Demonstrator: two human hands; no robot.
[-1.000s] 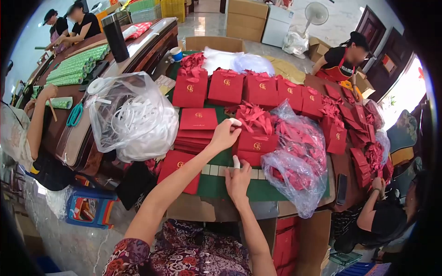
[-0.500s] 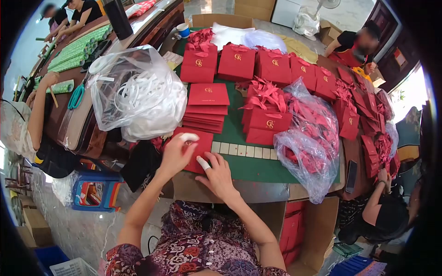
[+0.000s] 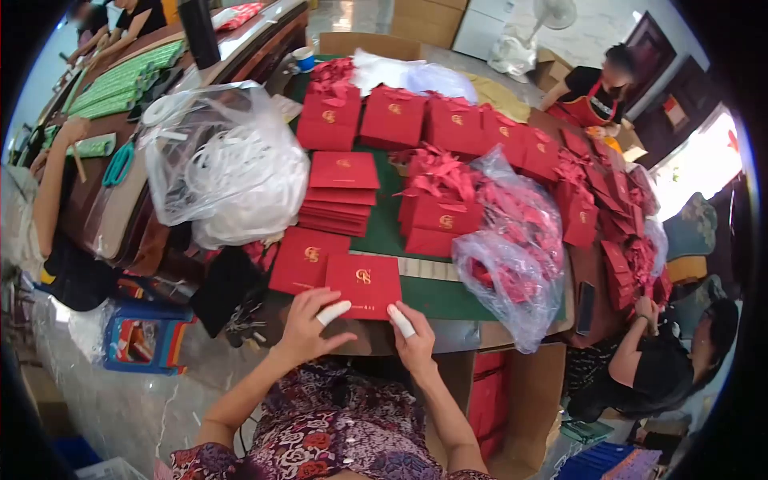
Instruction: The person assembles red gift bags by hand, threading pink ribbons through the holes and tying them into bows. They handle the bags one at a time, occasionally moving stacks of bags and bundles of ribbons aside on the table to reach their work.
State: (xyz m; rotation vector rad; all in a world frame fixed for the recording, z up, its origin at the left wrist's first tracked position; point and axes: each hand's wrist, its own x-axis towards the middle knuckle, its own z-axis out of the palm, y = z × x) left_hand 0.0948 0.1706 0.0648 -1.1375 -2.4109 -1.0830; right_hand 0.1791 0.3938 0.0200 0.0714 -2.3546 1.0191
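A flat red paper bag [image 3: 362, 280] with a gold emblem lies in front of me at the near edge, partly over another flat red bag [image 3: 304, 260]. My left hand [image 3: 308, 328] touches its lower left corner with the fingers, one of them wrapped in white, while the thumb stretches apart. At the lower right corner my right hand [image 3: 416, 340] grips the bag's edge between thumb and fingers; one finger also wears a white wrap. Just behind lies a stack of flat red bags [image 3: 340, 192]. A strip of pale rectangles [image 3: 420, 268] is partly covered by the front bag.
A clear plastic bag of white ribbon [image 3: 236, 172] stands at left. On the right lies a plastic bag with red ribbons [image 3: 516, 256]. Finished-looking red bags [image 3: 392, 116] stand in a row behind. A phone [image 3: 586, 308] lies near the right edge. Several people work around the tables.
A flat red bag with its emblem up now lies between my hands, to the right of the other one. Both hands have moved lower, and the right hand now grips the bag's corner.
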